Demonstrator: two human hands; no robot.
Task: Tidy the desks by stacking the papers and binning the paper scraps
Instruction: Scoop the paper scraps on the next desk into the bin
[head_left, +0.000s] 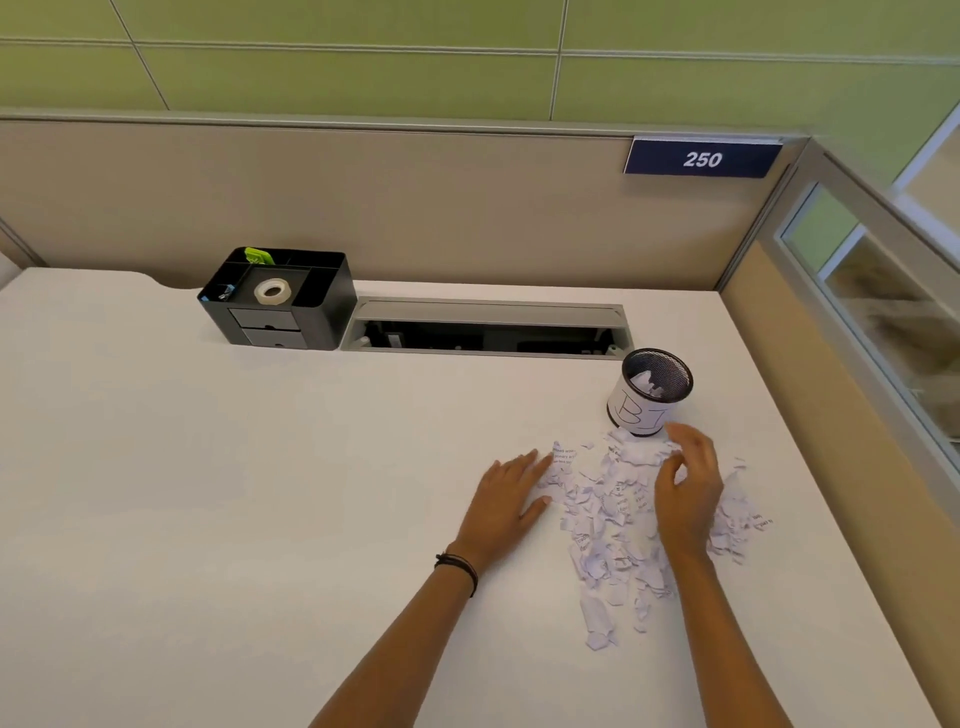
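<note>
The right hand (691, 488) covers part of the heap of torn white printed paper scraps (613, 512). Its fingers are loosely curved with the thumb apart, and I cannot tell whether they hold any pieces. The print on the scraps is too small to read.

The left hand (511, 493) lies flat with its fingers straight and close together, the tips touching the heap's left edge. Both forearms are cut off at the bottom edge.

Just beyond the heap stands the small black mesh bin with a white paper label (652, 392). It has some paper inside, and only "BI" shows on the label.

All of this sits on a white desk (208, 493). At the back of the desk are a black plastic desk organiser (311, 312) holding a roll of clear tape (271, 291) and a grey cable slot (488, 330) with a dark interior. Behind them a beige partition (389, 208) carries a dark blue sign reading 250 (702, 158), below a green panelled wall (311, 78).
</note>
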